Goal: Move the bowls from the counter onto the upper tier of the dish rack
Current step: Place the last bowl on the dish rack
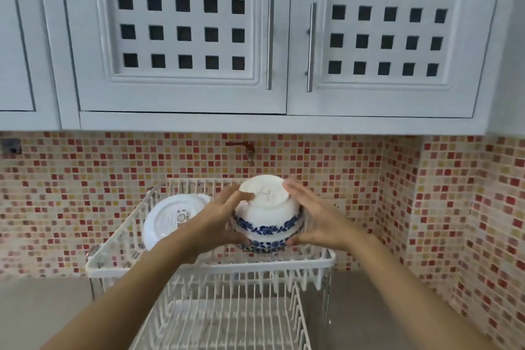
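Head view, nearest you, shows the empty lower tier (227, 318) of the white wire dish rack, with the grey counter (42, 310) to either side. Above it your left hand (224, 221) and right hand (315, 221) are both closed around the flanks of what looks like a short stack of upturned bowls (267, 219), white with blue flower bands, foot uppermost, over the upper tier (210, 264); whether they already rest on the wires you cannot tell. Expect them to be stiff, glazed and probably slick, with some weight when stacked, and brittle against the wire, so keep your palms low on the widest band near the rims rather than up by the narrow foot, and press evenly from both sides so the nested pieces don't slide apart. Further back and left, a white plate (170, 219) leans on edge in the same tier, close beside your left hand, with the mosaic tile wall (426, 207) behind.
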`<state>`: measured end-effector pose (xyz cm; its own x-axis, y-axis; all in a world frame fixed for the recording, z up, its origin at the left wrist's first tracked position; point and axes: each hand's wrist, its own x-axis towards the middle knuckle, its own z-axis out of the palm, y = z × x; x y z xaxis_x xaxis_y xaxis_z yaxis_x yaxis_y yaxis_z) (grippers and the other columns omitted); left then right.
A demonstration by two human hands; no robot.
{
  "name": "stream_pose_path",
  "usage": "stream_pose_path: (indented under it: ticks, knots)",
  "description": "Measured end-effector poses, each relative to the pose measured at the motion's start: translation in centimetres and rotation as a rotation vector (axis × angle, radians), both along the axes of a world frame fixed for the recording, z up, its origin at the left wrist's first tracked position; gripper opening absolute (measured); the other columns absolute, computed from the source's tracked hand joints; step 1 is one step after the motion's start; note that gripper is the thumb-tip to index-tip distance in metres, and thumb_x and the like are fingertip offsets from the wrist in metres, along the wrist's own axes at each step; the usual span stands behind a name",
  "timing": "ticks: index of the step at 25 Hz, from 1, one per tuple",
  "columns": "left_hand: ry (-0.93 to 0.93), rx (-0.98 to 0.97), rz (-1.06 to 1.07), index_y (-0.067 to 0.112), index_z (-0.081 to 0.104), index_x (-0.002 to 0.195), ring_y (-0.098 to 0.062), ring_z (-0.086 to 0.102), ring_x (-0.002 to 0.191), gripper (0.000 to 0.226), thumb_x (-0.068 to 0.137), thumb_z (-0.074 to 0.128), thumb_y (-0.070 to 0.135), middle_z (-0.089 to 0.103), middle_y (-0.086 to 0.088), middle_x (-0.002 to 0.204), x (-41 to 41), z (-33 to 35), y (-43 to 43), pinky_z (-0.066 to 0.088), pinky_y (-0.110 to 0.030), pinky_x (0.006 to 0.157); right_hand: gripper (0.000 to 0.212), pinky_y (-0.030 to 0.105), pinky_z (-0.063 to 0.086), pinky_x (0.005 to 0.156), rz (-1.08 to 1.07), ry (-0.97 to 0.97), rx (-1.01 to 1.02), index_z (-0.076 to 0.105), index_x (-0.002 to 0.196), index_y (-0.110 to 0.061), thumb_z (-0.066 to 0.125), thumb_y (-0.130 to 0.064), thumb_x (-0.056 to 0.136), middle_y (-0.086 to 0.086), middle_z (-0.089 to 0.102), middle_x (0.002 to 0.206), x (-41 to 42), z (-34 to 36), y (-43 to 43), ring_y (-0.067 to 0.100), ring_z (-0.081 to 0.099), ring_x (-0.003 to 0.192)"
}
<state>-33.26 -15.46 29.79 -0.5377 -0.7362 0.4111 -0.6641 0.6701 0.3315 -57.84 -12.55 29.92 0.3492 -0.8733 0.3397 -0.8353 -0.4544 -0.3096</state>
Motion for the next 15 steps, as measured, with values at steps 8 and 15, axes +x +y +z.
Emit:
stream_pose_path:
  ticks: [8, 15]
  knots:
    - [-0.067, -0.169, 0.058, 0.013, 0.042, 0.125, -0.026, 0.046, 0.117, 0.079, 0.061, 0.086, 0.028, 0.030, -0.009, 0.136, -0.7, -2.6, -1.3, 0.047, -0.027, 0.099, 0.136, 0.050, 0.014, 0.118, -0.054, 0.112, -0.020, -0.023, 0.142, -0.037, 0.083, -0.046, 0.058, -0.009, -0.016, 0.158, 0.8, -1.5, -2.1, 0.015, -0.004, 0.146]
    - [-0.182, -0.309, 0.107, 0.023, 0.029, 0.109, -0.032, 0.051, 0.099, 0.080, 0.055, 0.087, 0.030, 0.040, -0.016, 0.119, -1.2, -3.4, -1.7, 0.053, -0.043, 0.085, 0.124, 0.036, 0.029, 0.113, -0.059, 0.185, -0.088, -0.007, 0.150, -0.019, 0.081, -0.037, 0.065, 0.003, 0.006, 0.153, 1.3, -1.4, -1.8, 0.022, 0.016, 0.142]
